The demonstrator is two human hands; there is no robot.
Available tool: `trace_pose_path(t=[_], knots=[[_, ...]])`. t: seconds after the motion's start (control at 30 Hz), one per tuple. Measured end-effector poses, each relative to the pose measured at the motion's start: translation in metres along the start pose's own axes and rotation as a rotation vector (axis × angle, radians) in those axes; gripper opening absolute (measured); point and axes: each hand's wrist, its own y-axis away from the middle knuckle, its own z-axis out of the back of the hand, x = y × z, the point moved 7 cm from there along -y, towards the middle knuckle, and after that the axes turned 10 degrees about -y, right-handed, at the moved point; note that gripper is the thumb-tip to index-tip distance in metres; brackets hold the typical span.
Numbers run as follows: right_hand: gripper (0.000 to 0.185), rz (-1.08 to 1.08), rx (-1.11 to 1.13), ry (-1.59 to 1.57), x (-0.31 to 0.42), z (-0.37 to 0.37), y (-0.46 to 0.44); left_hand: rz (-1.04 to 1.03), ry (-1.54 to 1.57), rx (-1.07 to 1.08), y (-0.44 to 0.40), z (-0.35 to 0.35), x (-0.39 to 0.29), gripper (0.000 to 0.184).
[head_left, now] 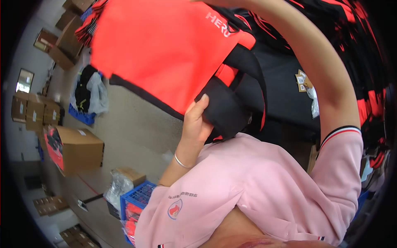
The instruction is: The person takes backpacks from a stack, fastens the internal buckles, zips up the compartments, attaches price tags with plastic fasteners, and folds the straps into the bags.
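Observation:
A bright red item with black edges (157, 45), bag- or vest-like, is held up in front of me, with white "HERO" lettering (218, 25) near its upper right corner. A broad black strap (225, 107) hangs from its right side and curves round in a loop. My left hand (196, 120), a silver bangle on its wrist, is closed on this strap at the item's lower edge, thumb on top. My right arm (318, 53) reaches up and over to the item's top. Only a sliver of my right hand (219, 2) shows at the frame's upper edge; its fingers are hidden.
A black-covered table (285, 95) stands at right, with paper tags (302, 80) on it. Red-and-black goods (355, 45) are piled beyond. To the left are an open carton (80, 149), a blue crate (140, 192), stacked cartons (35, 111) and a bagged black bundle (87, 89).

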Motion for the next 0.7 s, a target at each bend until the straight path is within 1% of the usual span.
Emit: trace_pose_path(t=[0.03, 0.07, 0.1, 0.13, 0.17, 0.2, 0.23, 0.27, 0.33, 0.37, 0.4, 0.47, 0.5, 0.53, 0.57, 0.6, 0.67, 0.7], knots=[[0.058, -0.094, 0.113, -0.084, -0.023, -0.030, 0.016, 0.027, -0.024, 0.009, -0.002, -0.003, 0.002, 0.031], [0.032, -0.010, -0.101, 0.020, -0.034, -0.053, 0.030, 0.050, -0.048, 0.017, -0.006, -0.005, 0.002, 0.033], [0.027, 0.183, -0.291, 0.035, -0.046, -0.069, 0.063, 0.095, -0.025, -0.043, -0.010, 0.005, 0.003, 0.037], [0.025, 0.090, -0.281, 0.011, -0.062, -0.089, 0.092, 0.075, -0.007, -0.060, -0.012, 0.015, 0.000, 0.037], [0.018, 0.022, -0.212, -0.029, -0.084, -0.116, 0.118, 0.088, 0.038, 0.034, -0.015, 0.021, -0.002, 0.039], [0.014, -0.120, -0.115, 0.010, -0.104, -0.145, 0.147, 0.102, 0.080, 0.137, -0.016, 0.020, -0.002, 0.042], [0.015, -0.239, 0.050, 0.044, -0.123, -0.178, 0.177, 0.087, 0.018, 0.139, -0.010, 0.016, -0.003, 0.047], [0.019, -0.294, 0.068, -0.002, -0.135, -0.210, 0.209, 0.084, 0.033, 0.141, -0.005, 0.019, 0.003, 0.047], [0.031, -0.335, -0.040, -0.119, -0.106, -0.238, 0.246, 0.074, -0.471, 0.267, 0.008, 0.024, 0.023, 0.047], [0.040, -0.344, -0.044, -0.163, -0.092, -0.252, 0.259, -0.057, -0.758, 0.282, 0.012, 0.014, 0.028, 0.041], [0.050, -0.351, -0.046, -0.207, -0.079, -0.268, 0.269, -0.140, -1.274, 0.284, 0.019, 0.016, 0.028, 0.033], [0.073, -0.350, -0.165, -0.206, -0.067, -0.300, 0.286, -0.539, -1.672, 0.118, 0.032, 0.025, 0.032, 0.023], [0.073, -0.333, -0.160, -0.205, -0.059, -0.302, 0.287, -0.641, -1.718, 0.009, 0.038, 0.023, 0.020, 0.021], [0.076, -0.364, -0.270, -0.308, -0.056, -0.299, 0.290, -0.739, -1.765, -0.101, 0.045, 0.021, 0.007, 0.022], [0.081, -0.396, -0.381, -0.414, -0.054, -0.298, 0.291, -0.723, -1.746, -0.244, 0.047, 0.035, -0.003, 0.033], [0.081, -0.383, -0.380, -0.421, -0.051, -0.299, 0.290, -0.757, -1.835, -0.309, 0.049, 0.039, -0.014, 0.042], [0.090, -0.383, -0.556, -0.748, -0.052, -0.293, 0.287, -1.055, -1.955, -0.376, 0.048, 0.020, -0.040, 0.049], [0.098, -0.365, -0.540, -0.750, -0.040, -0.275, 0.271, -1.105, -2.064, -0.302, 0.042, 0.005, -0.045, 0.050]])
